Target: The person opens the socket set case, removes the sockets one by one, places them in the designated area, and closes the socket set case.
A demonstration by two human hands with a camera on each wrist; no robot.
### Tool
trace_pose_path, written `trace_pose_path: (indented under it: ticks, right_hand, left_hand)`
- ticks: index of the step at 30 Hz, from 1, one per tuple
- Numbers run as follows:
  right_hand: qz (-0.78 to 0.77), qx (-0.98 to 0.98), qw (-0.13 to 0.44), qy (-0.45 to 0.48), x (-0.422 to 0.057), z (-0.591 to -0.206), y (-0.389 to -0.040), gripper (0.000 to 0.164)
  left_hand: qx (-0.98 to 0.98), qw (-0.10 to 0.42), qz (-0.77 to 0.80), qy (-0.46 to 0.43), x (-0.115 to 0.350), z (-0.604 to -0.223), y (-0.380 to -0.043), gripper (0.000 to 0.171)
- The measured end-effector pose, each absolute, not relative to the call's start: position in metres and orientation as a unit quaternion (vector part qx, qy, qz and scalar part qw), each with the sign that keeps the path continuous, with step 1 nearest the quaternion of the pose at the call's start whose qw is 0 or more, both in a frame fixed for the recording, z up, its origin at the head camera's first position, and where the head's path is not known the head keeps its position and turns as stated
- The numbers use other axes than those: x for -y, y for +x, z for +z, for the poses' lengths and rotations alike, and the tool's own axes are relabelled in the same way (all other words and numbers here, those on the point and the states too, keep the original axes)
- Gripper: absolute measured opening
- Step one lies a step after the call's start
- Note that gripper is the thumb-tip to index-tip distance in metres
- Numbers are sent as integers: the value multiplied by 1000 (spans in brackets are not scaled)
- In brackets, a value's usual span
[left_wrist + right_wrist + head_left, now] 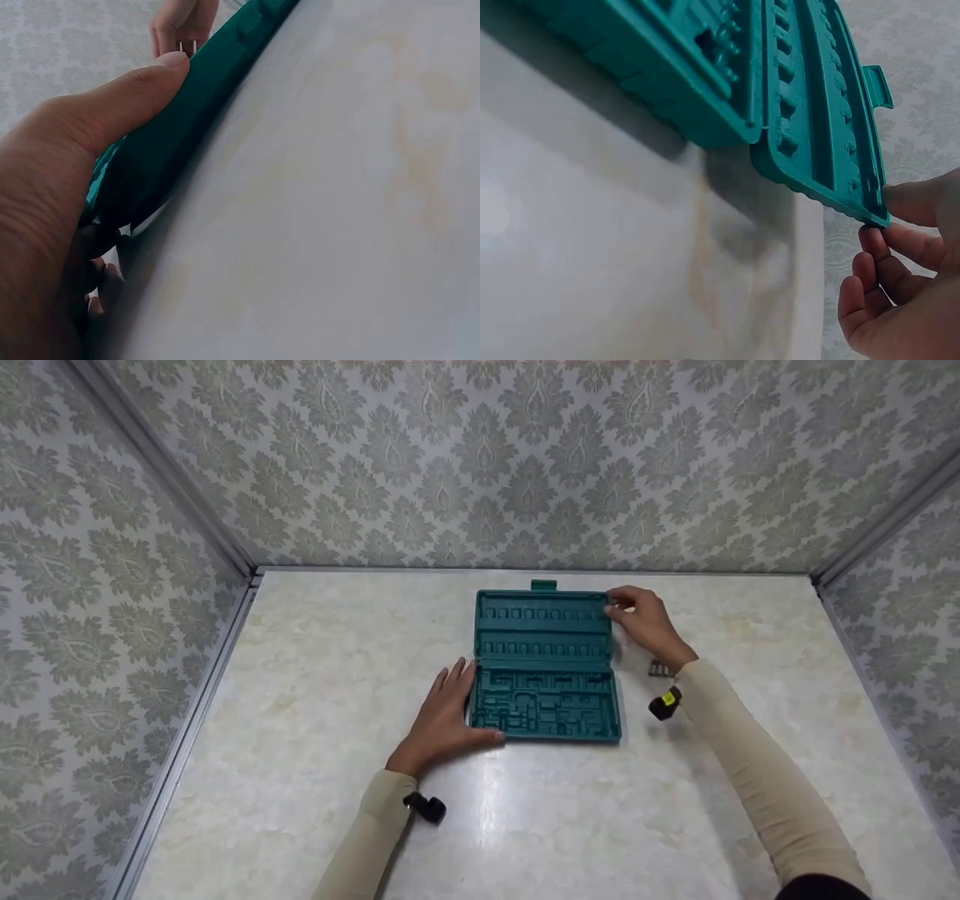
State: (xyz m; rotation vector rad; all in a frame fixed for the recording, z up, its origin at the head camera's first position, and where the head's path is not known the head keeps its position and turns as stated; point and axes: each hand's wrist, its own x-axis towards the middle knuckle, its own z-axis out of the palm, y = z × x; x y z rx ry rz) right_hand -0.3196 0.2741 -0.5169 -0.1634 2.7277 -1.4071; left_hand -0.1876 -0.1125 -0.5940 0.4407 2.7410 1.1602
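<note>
A green plastic tool case (pixel 544 664) lies opened out on the table, its moulded base (pixel 551 727) nearer me and its lid (pixel 544 624) farther away. The slots in both halves hold no tools. My left hand (pixel 442 724) grips the base at its near left corner, thumb along the front edge and fingers at the left side. In the left wrist view the thumb (pixel 139 94) presses on the rim, and the other fingers are mostly hidden. My right hand (pixel 911 255) pinches the lid's far right corner between thumb and fingers, and the lid appears raised off the table.
Several small metal cylinders (pixel 660 668) lie together on the table to the right of the case, partly behind the right wrist. The marble-patterned table (pixel 315 660) is bounded by papered walls (pixel 480 472) at the back and both sides.
</note>
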Motion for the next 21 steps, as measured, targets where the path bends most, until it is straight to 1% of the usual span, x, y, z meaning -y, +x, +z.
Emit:
trace_pose_path:
  ticks: [7, 16, 21]
  right_hand:
    - [-462, -884, 6, -69, -277, -510, -310, 43]
    - [-472, -876, -11, -100, -282, -500, -296, 44]
    - [-478, -870, -28, -112, -282, -494, -290, 42]
  left_hand:
    - [-911, 71, 381, 144, 112, -594, -189, 140]
    - [-911, 71, 388, 121, 110, -594, -188, 141]
    - [-910, 70, 394, 112, 109, -593, -187, 140]
